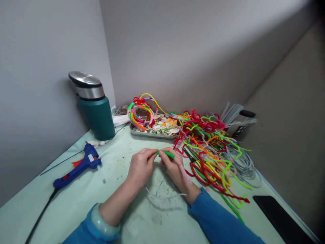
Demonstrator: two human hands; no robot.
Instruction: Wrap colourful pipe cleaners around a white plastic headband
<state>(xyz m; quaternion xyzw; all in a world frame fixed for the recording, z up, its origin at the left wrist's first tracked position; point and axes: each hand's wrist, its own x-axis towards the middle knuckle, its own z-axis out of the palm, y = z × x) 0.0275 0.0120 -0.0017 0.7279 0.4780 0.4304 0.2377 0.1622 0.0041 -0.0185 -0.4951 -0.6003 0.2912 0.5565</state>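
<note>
My left hand (142, 166) pinches the tip of a fuzzy green-and-pink pipe-cleaner strand (169, 154) between thumb and fingertips. Close beside it, my right hand (172, 166) is closed on the green part of the same strand. The pink part trails back over my right hand toward the wrist. Below the hands a thin pale wire (165, 197) curves above the table; whether it joins the strand I cannot tell. Just to the right of my right hand, scissors (191, 154) lie partly buried under a tangled heap of coloured pipe cleaners (203, 135).
On the left are a blue glue gun (78, 167) with its cord and a green bottle (98, 117). A metal tray (152, 135) of shells and a coiled pipe-cleaner ring (141, 117) stands at the back. Rightward lie grey wire (241, 162) and a black phone-like slab (279, 217).
</note>
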